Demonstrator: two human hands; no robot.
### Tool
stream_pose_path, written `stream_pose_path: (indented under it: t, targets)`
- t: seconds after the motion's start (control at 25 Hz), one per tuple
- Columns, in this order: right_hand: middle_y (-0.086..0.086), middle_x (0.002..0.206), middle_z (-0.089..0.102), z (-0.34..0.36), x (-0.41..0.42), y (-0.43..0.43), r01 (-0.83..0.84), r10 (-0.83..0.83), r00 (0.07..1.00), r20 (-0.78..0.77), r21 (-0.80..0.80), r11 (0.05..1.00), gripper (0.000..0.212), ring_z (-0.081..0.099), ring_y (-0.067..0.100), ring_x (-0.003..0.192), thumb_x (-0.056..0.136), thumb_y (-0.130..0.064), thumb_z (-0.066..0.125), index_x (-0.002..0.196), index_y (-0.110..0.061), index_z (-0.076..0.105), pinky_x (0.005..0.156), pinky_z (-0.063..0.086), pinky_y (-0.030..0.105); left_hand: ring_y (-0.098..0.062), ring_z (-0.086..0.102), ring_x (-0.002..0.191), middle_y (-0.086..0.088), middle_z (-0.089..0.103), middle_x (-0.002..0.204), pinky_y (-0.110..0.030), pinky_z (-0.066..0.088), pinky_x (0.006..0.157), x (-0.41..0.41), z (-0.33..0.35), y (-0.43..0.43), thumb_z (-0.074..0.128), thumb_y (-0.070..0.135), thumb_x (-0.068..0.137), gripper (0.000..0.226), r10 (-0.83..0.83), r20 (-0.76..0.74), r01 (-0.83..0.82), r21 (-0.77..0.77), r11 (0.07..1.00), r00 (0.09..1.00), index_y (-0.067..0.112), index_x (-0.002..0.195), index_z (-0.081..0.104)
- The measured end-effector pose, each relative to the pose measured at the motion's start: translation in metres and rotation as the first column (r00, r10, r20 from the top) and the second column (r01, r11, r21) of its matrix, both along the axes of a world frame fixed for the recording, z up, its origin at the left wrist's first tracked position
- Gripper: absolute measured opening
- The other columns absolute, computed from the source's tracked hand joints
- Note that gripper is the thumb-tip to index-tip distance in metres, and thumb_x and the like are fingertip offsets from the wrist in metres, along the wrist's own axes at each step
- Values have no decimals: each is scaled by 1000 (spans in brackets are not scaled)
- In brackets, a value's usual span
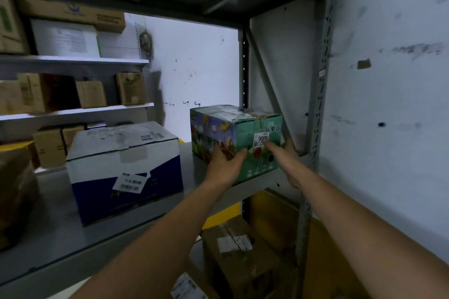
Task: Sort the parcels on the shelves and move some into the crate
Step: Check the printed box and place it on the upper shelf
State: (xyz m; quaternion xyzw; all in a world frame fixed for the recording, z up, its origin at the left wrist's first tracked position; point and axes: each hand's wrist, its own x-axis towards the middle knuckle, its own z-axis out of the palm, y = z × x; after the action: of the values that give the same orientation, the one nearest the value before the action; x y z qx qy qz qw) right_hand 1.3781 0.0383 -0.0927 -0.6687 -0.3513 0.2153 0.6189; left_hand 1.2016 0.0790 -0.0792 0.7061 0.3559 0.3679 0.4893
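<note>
Green box (239,126) sits at the right end of the shelf (48,238), dead ahead, long axis across me. Left hand (224,165) grips its near corner, right hand (284,158) clasps its right end. Likely pull: straight back.

The green box (243,133): glossy printed cardboard w/ paper label (259,138); shelf (48,226) matt grey metal (wall (388,128) rough, scuffed).
</note>
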Motion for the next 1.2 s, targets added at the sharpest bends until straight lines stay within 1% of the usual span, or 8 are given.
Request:
stream_pose_path:
  t: [0.08,0.2,0.32,0.48,0.68,0.84,1.0,1.2]
  targets:
    - [2,165,25,6,-11,-3,11,-11,1000,-18,8,1000,129,33,28,148,61,-81,71,161,-28,9,119,32,50,-28,31,150,0,25,166,-42,31,118,2,-6,2,57,56,96,92,-7,-27,6,-29,1000,1000,23,163,2]
    - [2,159,38,9,-12,-9,30,-27,998,-54,53,998,138,40,27,143,47,-90,71,159,-26,19,118,34,50,-26,33,149,2,30,165,-45,32,121,1,-12,6,56,62,93,89,-18,5,18,-1,1000,1000,28,162,11]
    - [-2,138,58,8,-10,-16,11,5,991,-136,116,993,94,57,25,127,59,-84,71,132,-28,53,110,44,50,-25,41,145,2,40,160,-48,37,118,-4,-18,3,60,71,81,95,1,47,-2,32,999,999,29,159,24]
    - [9,137,61,-6,-7,-26,15,35,956,-291,169,986,125,63,30,119,40,-95,70,142,-27,47,97,53,57,-20,48,139,6,48,153,-47,41,115,-17,-29,-15,62,56,92,74,-5,122,-4,73,997,992,32,156,31]
    - [4,119,72,14,-49,-80,27,49,932,-359,204,979,100,70,28,107,43,-98,57,122,-37,65,81,59,45,-10,53,129,15,53,142,-33,43,113,-39,-44,-41,56,40,102,56,-80,195,56,128,990,977,33,153,37]
    - [8,130,66,11,-64,-98,146,-82,943,-323,178,973,123,65,32,117,35,-104,55,138,-37,54,96,52,61,-4,47,128,15,47,144,-19,42,104,-67,-47,-64,54,35,102,58,-192,152,164,180,970,970,35,155,30]
    - [6,116,73,14,-88,-124,286,-199,919,-341,224,932,102,72,32,102,41,-96,65,123,-36,66,89,57,57,-9,34,146,14,32,161,-25,31,117,-91,-61,-84,56,41,100,71,-249,123,211,257,943,961,33,160,20]
    - [6,93,78,13,-97,-157,524,-399,820,-409,259,811,60,74,29,83,59,-64,65,95,-17,75,76,59,44,4,46,136,33,43,148,-35,45,113,-109,-83,-100,59,52,94,52,-299,86,261,308,915,950,59,141,36]
